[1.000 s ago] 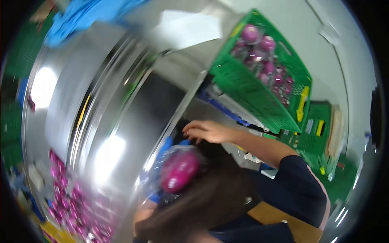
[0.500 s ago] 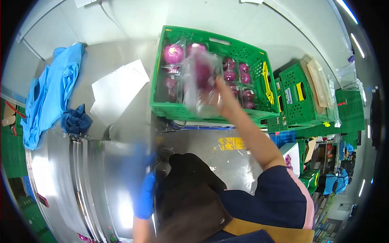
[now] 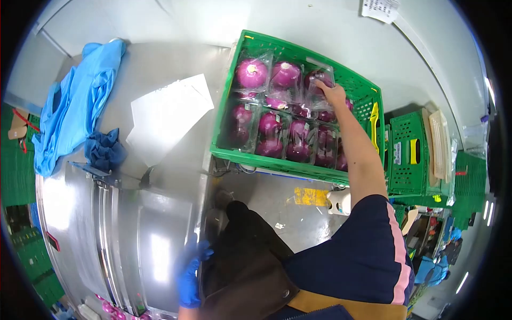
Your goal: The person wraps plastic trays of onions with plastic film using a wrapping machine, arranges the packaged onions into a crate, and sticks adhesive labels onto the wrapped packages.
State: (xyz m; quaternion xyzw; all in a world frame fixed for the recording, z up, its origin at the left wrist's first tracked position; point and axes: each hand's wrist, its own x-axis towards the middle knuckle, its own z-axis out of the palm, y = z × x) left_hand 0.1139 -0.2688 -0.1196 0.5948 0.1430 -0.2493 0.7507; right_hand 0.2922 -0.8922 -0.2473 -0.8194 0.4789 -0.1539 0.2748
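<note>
My right hand (image 3: 334, 95), bare, reaches into the green crate (image 3: 277, 160) and grips a clear plastic pack of red onions (image 3: 314, 76) near the crate's far side. Other packed red onions (image 3: 269, 125) sit in rows below and to the left of it, in clear trays with film. My left hand (image 3: 191, 274), in a blue glove, is over the front edge of the metal machine (image 3: 160, 224). Its fingers are a little blurred but look apart, with nothing visible in them.
White paper sheets (image 3: 168, 117) lie on the steel surface left of the crate. Blue sleeves (image 3: 80, 101) and a dark blue crumpled cloth (image 3: 105, 150) are further left. More green crates (image 3: 408, 152) stand at the right. A person in blue (image 3: 433, 271) is in the far background.
My right hand has carried the onion pack from above the crate's near left part to its far side, low among the others. My left hand has moved slightly; the view has shifted.
</note>
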